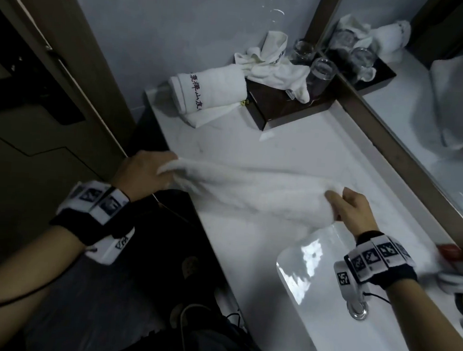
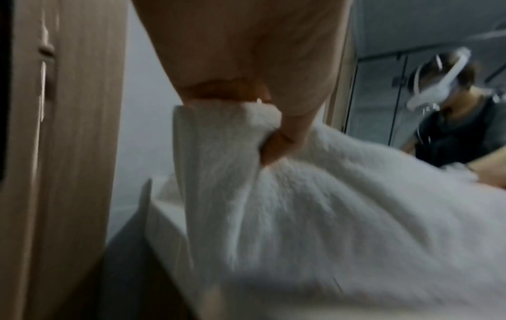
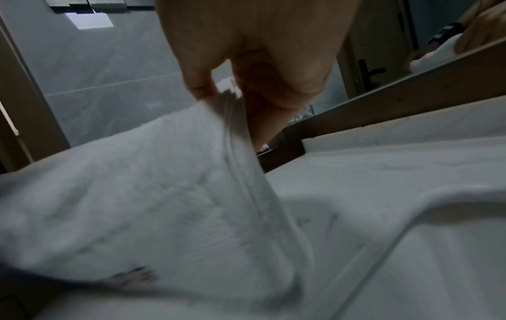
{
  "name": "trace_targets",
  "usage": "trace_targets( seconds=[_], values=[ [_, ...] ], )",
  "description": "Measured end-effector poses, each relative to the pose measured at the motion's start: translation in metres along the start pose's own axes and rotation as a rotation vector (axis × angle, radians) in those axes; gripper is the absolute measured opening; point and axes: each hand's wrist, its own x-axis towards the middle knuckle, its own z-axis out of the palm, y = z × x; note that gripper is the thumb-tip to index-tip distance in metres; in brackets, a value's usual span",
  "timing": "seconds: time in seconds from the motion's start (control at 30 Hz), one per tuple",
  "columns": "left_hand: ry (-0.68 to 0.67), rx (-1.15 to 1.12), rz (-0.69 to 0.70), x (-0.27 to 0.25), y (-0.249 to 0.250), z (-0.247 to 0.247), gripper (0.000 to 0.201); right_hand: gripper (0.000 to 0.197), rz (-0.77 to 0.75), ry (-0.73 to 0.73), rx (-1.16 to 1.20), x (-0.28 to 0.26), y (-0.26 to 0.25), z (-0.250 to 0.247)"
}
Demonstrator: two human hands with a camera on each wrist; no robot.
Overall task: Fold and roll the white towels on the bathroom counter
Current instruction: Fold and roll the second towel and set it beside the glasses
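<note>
A white towel point(image 1: 254, 190) is stretched across the white counter point(image 1: 227, 142) between my two hands, blurred by motion. My left hand point(image 1: 159, 170) grips its left end at the counter's front edge; in the left wrist view the fingers bunch the towel point(image 2: 315, 205) in a fist point(image 2: 263, 112). My right hand point(image 1: 340, 202) pinches the right end just above the sink; the right wrist view shows thumb and fingers point(image 3: 224, 93) pinching the towel's edge point(image 3: 164, 205). A rolled white towel point(image 1: 206, 91) with dark embroidered characters lies at the counter's far end. A crumpled white towel point(image 1: 273, 66) sits on the dark tray.
A dark wooden tray point(image 1: 281, 107) at the far corner carries two glasses point(image 1: 321, 74). A mirror point(image 1: 434, 121) in a wooden frame runs along the right. The sink basin point(image 1: 325, 305) with its drain point(image 1: 356, 310) lies near right. A wooden door frame point(image 1: 76, 63) stands left.
</note>
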Motion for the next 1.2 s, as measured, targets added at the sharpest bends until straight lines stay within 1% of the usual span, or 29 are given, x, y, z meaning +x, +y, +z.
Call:
trace_targets(
  seconds=[0.07, 0.13, 0.17, 0.23, 0.3, 0.33, 0.37, 0.43, 0.5, 0.57, 0.67, 0.8, 0.97, 1.07, 1.13, 1.2],
  values=[
    [0.005, 0.021, 0.059, 0.012, 0.006, -0.027, 0.032, 0.038, -0.016, 0.057, 0.018, -0.001, -0.006, 0.001],
    [0.080, 0.066, 0.145, 0.033, 0.015, -0.044, 0.025, 0.039, -0.019, 0.095, 0.001, -0.001, -0.008, 0.002],
    [0.135, 0.111, 0.196, 0.045, 0.021, -0.046, 0.025, 0.040, -0.014, 0.108, -0.003, 0.001, -0.008, 0.003],
    [0.240, 0.207, 0.271, 0.070, 0.031, -0.038, 0.035, 0.038, 0.019, 0.136, -0.018, 0.004, -0.002, 0.007],
    [0.291, 0.286, 0.250, 0.082, 0.039, -0.017, 0.055, 0.032, 0.089, 0.158, -0.017, 0.007, 0.008, 0.015],
    [0.281, 0.301, 0.222, 0.084, 0.040, -0.003, 0.062, 0.028, 0.139, 0.148, 0.021, 0.008, 0.014, 0.020],
    [0.239, 0.292, 0.195, 0.083, 0.039, 0.014, 0.066, 0.032, 0.204, 0.124, 0.068, 0.008, 0.019, 0.024],
    [0.059, 0.257, 0.156, 0.075, 0.036, 0.050, 0.068, 0.055, 0.312, 0.084, 0.114, 0.007, 0.032, 0.031],
    [-0.118, 0.224, 0.169, 0.062, 0.033, 0.083, 0.066, 0.070, 0.328, 0.084, 0.080, 0.003, 0.040, 0.034],
    [-0.210, 0.196, 0.196, 0.051, 0.031, 0.110, 0.064, 0.077, 0.301, 0.088, 0.025, -0.001, 0.046, 0.036],
    [-0.240, 0.243, 0.175, 0.038, 0.027, 0.132, 0.065, 0.079, 0.226, 0.079, -0.026, -0.010, 0.049, 0.042],
    [-0.266, 0.347, 0.182, 0.039, 0.023, 0.139, 0.066, 0.059, 0.179, 0.137, -0.051, -0.010, 0.048, 0.045],
    [-0.293, 0.342, 0.203, 0.044, 0.016, 0.134, 0.066, 0.043, 0.176, 0.239, -0.005, -0.010, 0.047, 0.048],
    [-0.290, 0.325, 0.206, 0.044, 0.016, 0.135, 0.068, 0.029, 0.124, 0.323, -0.075, -0.011, 0.053, 0.045],
    [-0.274, 0.317, 0.201, 0.044, 0.016, 0.136, 0.069, 0.026, 0.128, 0.311, -0.058, -0.010, 0.055, 0.042],
    [-0.256, 0.296, 0.200, 0.043, 0.015, 0.137, 0.070, 0.030, 0.164, 0.281, 0.013, -0.008, 0.054, 0.040]
  ],
)
